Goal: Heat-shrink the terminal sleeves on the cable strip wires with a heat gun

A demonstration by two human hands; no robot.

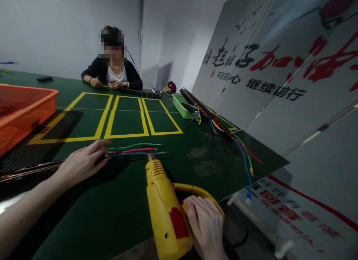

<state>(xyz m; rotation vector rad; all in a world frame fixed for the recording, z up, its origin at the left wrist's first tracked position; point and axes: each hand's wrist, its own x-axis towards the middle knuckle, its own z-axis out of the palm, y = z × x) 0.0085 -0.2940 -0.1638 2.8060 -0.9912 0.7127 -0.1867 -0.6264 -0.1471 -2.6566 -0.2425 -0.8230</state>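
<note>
My right hand (205,224) is wrapped round the handle of a yellow heat gun (160,200). The heat gun's metal nozzle points away from me, close to the wires. My left hand (85,161) is closed on a bundle of wires, their near ends hidden by the fingers. A green wire (134,145), a red wire (137,150) and a blue wire (134,154) stretch rightward from it, metal terminals at their tips. Under my left forearm lies a long dark strip (30,170) with copper-coloured lines.
An orange basket (33,107) stands at the left. Yellow tape (127,135) marks rectangles on the green table (179,163). At the right are a green tray (180,107) and long dark assemblies (195,103) with coloured wires overhanging the edge. A person (113,71) sits across the table.
</note>
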